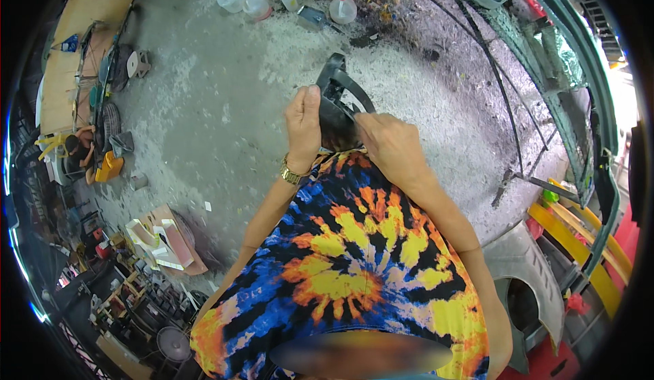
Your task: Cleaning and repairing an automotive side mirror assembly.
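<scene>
Black and curved, a part [332, 116] sits between the two hands. From my remote seat I see the left hand [303, 118] clamped on its left side and the right hand [392, 141] gripping its right edge, near an arching band [360, 95]. Translucent jugs [343, 10] sit well beyond both hands.

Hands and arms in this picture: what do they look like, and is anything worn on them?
They are a person's. The left hand and right hand wear no gloves. A gold-coloured metal band, apparently a watch, circles the left wrist; the right wrist looks unadorned. No sleeves cover the forearms.
</scene>
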Available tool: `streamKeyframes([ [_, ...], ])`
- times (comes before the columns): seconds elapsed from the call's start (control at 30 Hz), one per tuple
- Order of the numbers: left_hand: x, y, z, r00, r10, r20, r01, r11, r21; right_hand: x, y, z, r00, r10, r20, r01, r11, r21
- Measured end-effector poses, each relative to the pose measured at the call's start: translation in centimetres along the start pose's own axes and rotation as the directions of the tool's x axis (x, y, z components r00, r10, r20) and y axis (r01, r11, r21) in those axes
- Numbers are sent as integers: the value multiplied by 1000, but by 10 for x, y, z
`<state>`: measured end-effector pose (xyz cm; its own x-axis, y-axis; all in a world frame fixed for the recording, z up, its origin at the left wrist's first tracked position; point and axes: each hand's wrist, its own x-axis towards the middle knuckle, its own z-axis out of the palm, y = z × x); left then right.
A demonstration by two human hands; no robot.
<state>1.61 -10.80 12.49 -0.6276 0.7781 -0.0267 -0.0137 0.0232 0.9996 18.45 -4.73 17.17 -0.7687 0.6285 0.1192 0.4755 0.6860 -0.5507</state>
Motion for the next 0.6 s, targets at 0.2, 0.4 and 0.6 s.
streamKeyframes([
  [0.2, -7, -6, 9, 999, 34, 23, -36, 993, 111, 0, 5, -8, 996, 13, 83, -16, 999, 37],
  [0.4, -8, -13, 6, 998, 3, 58, -4, 1000, 19, 1, 3, -10, 990, 39, 137, -44, 999, 32],
  [0.6, -6, -10, 5, 998, 15, 62, -17, 999, 32, 3, 3, -5, 954, 113, 278, -109, 994, -31],
])
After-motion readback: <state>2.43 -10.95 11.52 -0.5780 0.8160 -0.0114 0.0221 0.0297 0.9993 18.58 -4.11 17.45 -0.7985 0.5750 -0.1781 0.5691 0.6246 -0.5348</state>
